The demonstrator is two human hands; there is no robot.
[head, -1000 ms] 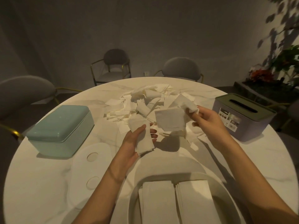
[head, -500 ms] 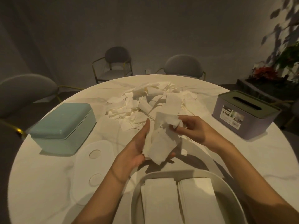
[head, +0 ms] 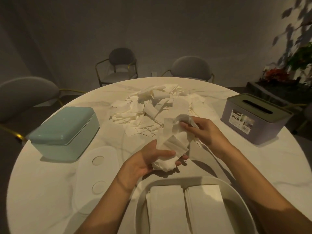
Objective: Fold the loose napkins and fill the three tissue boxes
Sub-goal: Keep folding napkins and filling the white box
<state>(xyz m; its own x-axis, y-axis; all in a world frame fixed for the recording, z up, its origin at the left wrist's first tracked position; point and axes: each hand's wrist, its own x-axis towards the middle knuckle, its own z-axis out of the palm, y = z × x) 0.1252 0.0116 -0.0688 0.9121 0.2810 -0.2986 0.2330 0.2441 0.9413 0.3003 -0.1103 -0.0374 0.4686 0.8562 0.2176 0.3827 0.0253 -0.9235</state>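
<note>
My left hand point(head: 148, 159) cradles a bunch of white napkins point(head: 170, 147) above the table, thumb laid across them. My right hand point(head: 202, 130) pinches the upper end of the same bunch. A heap of loose napkins point(head: 152, 108) lies at the table's middle. An open white tissue box point(head: 140, 208) sits at the near edge with two stacks of folded napkins point(head: 184, 210) inside. A closed teal box point(head: 65, 130) stands on the left, a purple box with a slotted green lid point(head: 253, 119) on the right.
A white lid point(head: 96, 176) with two round dimples lies flat left of the open box. The round marble table point(head: 42, 191) is ringed by grey chairs point(head: 123, 65). A plant point(head: 295, 65) stands at the far right.
Both hands came together and drew back toward me. The napkin my right hand held up was brought onto the ones in my left hand, which has turned palm up.
</note>
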